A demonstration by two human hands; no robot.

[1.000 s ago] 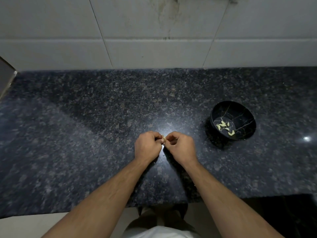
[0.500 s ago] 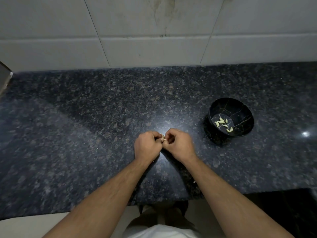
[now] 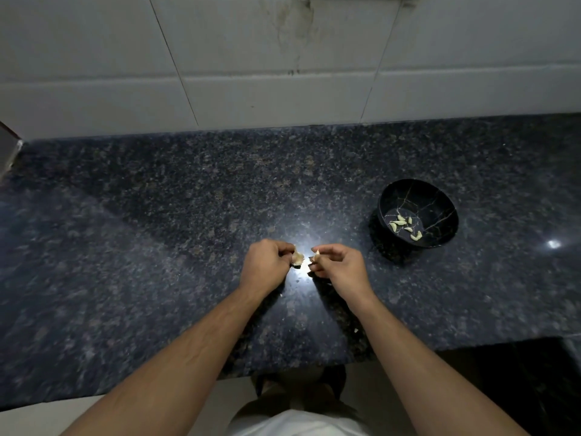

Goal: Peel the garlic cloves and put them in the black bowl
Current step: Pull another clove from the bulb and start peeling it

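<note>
The person stands at a dark speckled granite countertop (image 3: 157, 247) backed by a pale tiled wall (image 3: 251, 58), both forearms reaching forward over the near edge.

Left hand (image 3: 265, 265): fingers curled, pinching a pale, papery piece of garlic (image 3: 297, 256) at the fingertips — whether it is skin only or the remainder of a bulb cannot be told.

Right hand (image 3: 341, 265): fingers curled, thumb and forefinger pinching a small pale garlic clove (image 3: 317, 255), its pointed tip directed toward the left hand. How much skin remains on it cannot be determined.

The two hands are just beside each other but apart, with a narrow gap between the two held pieces. A bright light reflection on the stone lies directly beneath that gap.

The black bowl (image 3: 440, 215) stands on the countertop to the right of the hands and slightly further back, near but not touching the right hand. It shows thin pale veining on its inner wall. Inside, on the bottom, lie several peeled cloves (image 3: 404, 226) — pale yellow-white, loosely scattered.

A few small pale flecks lie on the stone close to the forearms. A second, smaller glint shows on the countertop right of the bowl.
</note>
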